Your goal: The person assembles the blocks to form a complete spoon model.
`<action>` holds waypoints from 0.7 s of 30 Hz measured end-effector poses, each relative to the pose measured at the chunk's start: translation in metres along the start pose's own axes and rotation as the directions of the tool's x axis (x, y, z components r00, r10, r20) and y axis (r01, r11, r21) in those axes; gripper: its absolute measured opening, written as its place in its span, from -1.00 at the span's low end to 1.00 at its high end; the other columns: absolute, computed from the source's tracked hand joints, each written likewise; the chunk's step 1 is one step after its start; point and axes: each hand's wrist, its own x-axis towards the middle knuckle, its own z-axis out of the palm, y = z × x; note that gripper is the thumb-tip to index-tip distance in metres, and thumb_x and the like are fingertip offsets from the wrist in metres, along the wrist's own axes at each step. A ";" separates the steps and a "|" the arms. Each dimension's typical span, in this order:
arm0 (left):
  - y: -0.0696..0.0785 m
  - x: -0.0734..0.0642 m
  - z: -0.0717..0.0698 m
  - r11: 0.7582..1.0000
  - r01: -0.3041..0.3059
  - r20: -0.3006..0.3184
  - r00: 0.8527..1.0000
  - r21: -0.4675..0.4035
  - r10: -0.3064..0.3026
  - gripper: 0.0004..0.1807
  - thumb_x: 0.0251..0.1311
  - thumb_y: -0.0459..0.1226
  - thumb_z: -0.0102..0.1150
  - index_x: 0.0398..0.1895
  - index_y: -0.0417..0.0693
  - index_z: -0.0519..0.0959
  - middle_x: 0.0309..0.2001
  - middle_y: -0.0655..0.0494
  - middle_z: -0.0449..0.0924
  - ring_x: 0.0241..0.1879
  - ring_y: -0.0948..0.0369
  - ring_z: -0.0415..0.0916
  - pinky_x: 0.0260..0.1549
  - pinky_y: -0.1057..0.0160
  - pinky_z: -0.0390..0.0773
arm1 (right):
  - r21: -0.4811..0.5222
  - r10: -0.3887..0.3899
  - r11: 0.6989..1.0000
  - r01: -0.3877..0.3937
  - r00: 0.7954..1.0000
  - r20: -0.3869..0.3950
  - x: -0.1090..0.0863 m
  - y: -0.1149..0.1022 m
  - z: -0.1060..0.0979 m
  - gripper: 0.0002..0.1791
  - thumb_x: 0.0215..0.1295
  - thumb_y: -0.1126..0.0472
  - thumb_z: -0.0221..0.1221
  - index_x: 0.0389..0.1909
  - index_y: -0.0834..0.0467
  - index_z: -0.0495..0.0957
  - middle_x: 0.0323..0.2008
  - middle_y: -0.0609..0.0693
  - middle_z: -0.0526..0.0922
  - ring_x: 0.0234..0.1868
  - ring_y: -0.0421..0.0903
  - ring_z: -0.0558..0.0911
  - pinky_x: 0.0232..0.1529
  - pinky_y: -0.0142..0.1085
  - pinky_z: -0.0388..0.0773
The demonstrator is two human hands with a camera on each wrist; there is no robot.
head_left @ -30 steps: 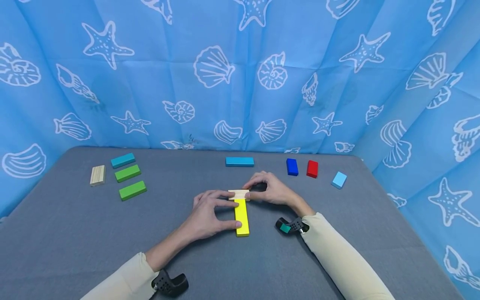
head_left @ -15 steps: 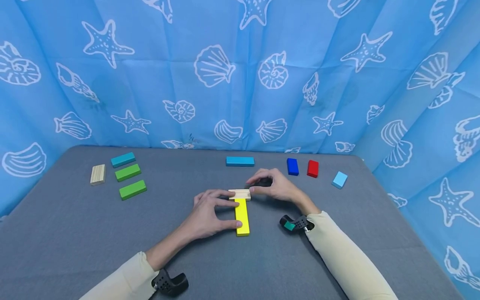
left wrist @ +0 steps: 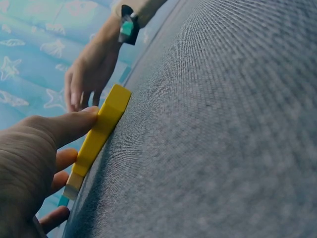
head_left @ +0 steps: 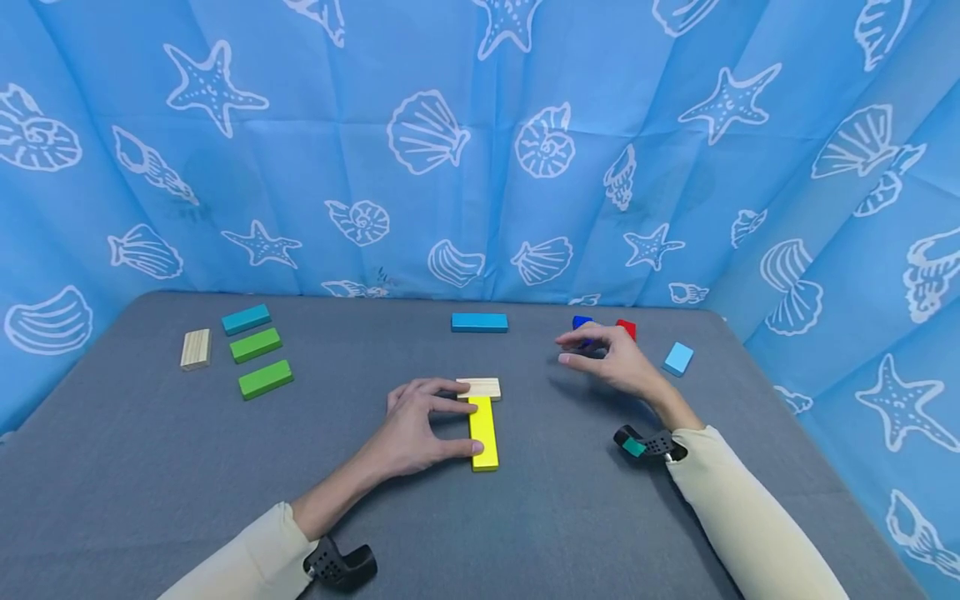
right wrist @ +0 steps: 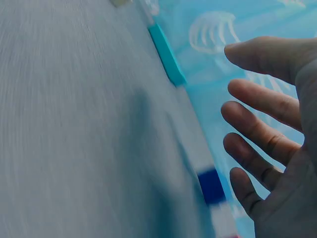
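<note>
A yellow block (head_left: 483,433) lies lengthwise near the table's middle, its far end meeting a short pale wooden block (head_left: 483,388) set crosswise, so the pair forms a T. My left hand (head_left: 416,429) rests on them from the left: thumb and index fingertip touch the yellow block, and another finger touches the wooden one. In the left wrist view the thumb lies along the yellow block (left wrist: 104,131). My right hand (head_left: 611,358) hovers over the table at the right, holding nothing, its fingers loosely extended. It partly covers a dark blue block (head_left: 581,322) and a red block (head_left: 627,329).
A light blue block (head_left: 678,358) lies farther right, and a teal block (head_left: 479,322) near the back edge. At the left are another wooden block (head_left: 196,349), a second teal block (head_left: 246,319) and two green blocks (head_left: 266,380). A patterned blue curtain (head_left: 465,208) hangs behind.
My right hand has let go of the short wooden block and moved right, toward the dark blue and red blocks. My left hand has stayed in place on the yellow and wooden blocks.
</note>
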 end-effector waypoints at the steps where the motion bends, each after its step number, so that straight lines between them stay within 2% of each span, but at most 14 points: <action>1: 0.000 0.000 0.000 1.000 -0.001 -0.001 1.000 0.000 0.001 -0.47 -0.03 0.07 0.57 0.05 0.16 0.75 0.29 0.27 0.49 0.38 0.02 0.24 0.32 -0.26 -0.09 | -0.012 0.013 1.000 -0.013 1.000 -0.022 -0.004 0.002 -0.005 -0.65 0.35 0.23 0.32 0.09 0.28 0.66 -0.03 0.13 0.66 0.01 0.08 0.57 0.05 0.00 0.46; 5: 0.000 0.000 0.000 1.000 0.008 0.000 1.000 0.007 -0.008 -0.47 -0.03 0.08 0.57 0.05 0.18 0.75 0.30 0.28 0.48 0.40 0.03 0.22 0.33 -0.25 -0.10 | -0.074 0.064 0.995 -0.072 0.992 -0.105 -0.019 0.009 -0.023 -0.63 0.38 0.18 0.30 0.12 0.27 0.64 -0.01 0.16 0.65 -0.02 0.09 0.56 -0.04 -0.16 0.50; 9: 0.000 0.000 0.001 1.000 0.014 0.000 1.000 0.015 -0.014 -0.47 -0.02 0.07 0.57 0.06 0.17 0.75 0.30 0.27 0.48 0.41 0.04 0.21 0.34 -0.24 -0.10 | -0.120 0.102 0.985 -0.126 0.977 -0.189 -0.033 0.016 -0.038 -0.60 0.38 0.15 0.31 0.14 0.28 0.63 0.02 0.18 0.64 -0.01 0.08 0.55 0.00 -0.11 0.50; 12: -0.001 0.000 0.001 1.000 0.013 -0.002 1.000 0.014 -0.013 -0.47 -0.02 0.07 0.57 0.06 0.16 0.75 0.31 0.27 0.48 0.41 0.04 0.21 0.34 -0.24 -0.10 | -0.153 0.107 0.976 -0.151 0.958 -0.266 -0.043 0.023 -0.048 -0.58 0.37 0.14 0.32 0.15 0.28 0.62 0.04 0.19 0.64 0.02 -0.01 0.54 0.06 -0.09 0.47; 16: -0.001 0.000 0.001 1.000 0.009 -0.001 1.000 0.008 -0.009 -0.46 -0.02 0.08 0.56 0.07 0.16 0.75 0.31 0.27 0.48 0.41 0.04 0.20 0.34 -0.24 -0.10 | -0.175 0.109 0.967 -0.184 0.923 -0.369 -0.059 0.035 -0.061 -0.55 0.35 0.14 0.33 0.18 0.27 0.61 0.06 0.20 0.62 0.04 -0.12 0.52 0.03 -0.29 0.42; 19: -0.002 0.000 0.001 1.000 0.005 0.001 1.000 0.002 -0.005 -0.46 -0.01 0.08 0.56 0.07 0.16 0.75 0.30 0.27 0.48 0.40 0.04 0.21 0.33 -0.24 -0.10 | -0.186 0.128 0.956 -0.225 0.898 -0.422 -0.071 0.045 -0.069 -0.49 0.34 0.13 0.35 0.23 0.27 0.57 0.10 0.22 0.58 0.09 -0.04 0.49 -0.01 -0.35 0.38; 21: -0.002 0.000 0.000 1.000 0.002 0.001 1.000 -0.002 -0.002 -0.46 -0.01 0.08 0.55 0.07 0.16 0.74 0.30 0.27 0.48 0.40 0.04 0.21 0.33 -0.24 -0.09 | -0.198 0.159 0.944 -0.265 0.888 -0.431 -0.077 0.050 -0.074 -0.43 0.34 0.10 0.35 0.28 0.28 0.52 0.16 0.26 0.54 0.16 0.09 0.45 0.02 -0.26 0.36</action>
